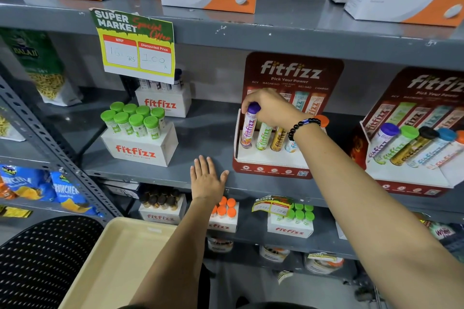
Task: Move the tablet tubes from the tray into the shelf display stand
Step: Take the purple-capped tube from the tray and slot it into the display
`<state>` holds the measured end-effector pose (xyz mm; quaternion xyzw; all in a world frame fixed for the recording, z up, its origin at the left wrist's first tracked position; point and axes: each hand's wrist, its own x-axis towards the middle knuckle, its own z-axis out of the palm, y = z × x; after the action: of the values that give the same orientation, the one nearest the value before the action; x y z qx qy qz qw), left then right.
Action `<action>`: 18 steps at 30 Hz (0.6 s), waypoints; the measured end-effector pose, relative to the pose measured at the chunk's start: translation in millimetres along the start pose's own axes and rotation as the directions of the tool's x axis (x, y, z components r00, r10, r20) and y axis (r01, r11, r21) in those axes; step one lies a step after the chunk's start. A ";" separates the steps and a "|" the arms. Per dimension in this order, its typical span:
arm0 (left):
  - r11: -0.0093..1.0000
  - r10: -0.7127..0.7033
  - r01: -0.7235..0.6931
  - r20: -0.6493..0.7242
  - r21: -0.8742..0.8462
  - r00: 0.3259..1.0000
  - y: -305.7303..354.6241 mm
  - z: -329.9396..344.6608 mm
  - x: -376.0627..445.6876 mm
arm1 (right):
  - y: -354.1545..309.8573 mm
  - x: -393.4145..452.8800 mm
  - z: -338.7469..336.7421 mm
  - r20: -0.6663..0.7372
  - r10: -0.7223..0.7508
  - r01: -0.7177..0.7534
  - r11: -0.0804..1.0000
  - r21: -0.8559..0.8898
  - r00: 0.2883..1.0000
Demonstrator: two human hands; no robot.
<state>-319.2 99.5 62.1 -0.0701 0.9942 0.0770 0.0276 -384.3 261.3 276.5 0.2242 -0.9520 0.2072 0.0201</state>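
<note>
We appear to be seating a tube in its slot, late in the task. Low on the left, our cream tray (118, 258) shows only bare floor in the part we can see; its lower end runs out of view. Above it, a white box (140, 149) on the grey shelf (208, 138) holds green-capped tubes standing upright. Our left hand (207, 180) lies open and flat on the shelf edge, gripping nothing. Further right, our right hand (272, 108) pinches the cap of the purple-capped tube (248, 128), standing in the leftmost slot of the red display stand (273, 170). Beside it stand green, gold and blue tubes. Next, we judge, the fingers let go once the tube sits firm.
</note>
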 end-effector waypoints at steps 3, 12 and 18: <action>1.000 -0.003 0.003 -0.002 0.000 1.000 0.5 0.3 -0.2 | 0.7 0.2 -2.9 0.039 0.005 -0.004 1.000 -0.021 0.999; 1.000 -0.006 0.005 0.015 0.019 1.000 0.0 -1.0 0.4 | 7.5 -5.2 8.8 0.093 0.022 -0.020 1.000 -0.022 0.995; 1.000 -0.003 0.002 0.024 0.012 1.000 2.3 -5.6 -1.9 | 13.4 -1.9 11.4 0.112 0.006 -0.011 0.999 0.043 0.994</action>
<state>-317.9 101.1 68.2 -0.0703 0.9941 0.0718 0.0400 -387.8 268.4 260.6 0.2319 -0.9479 0.2150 -0.0387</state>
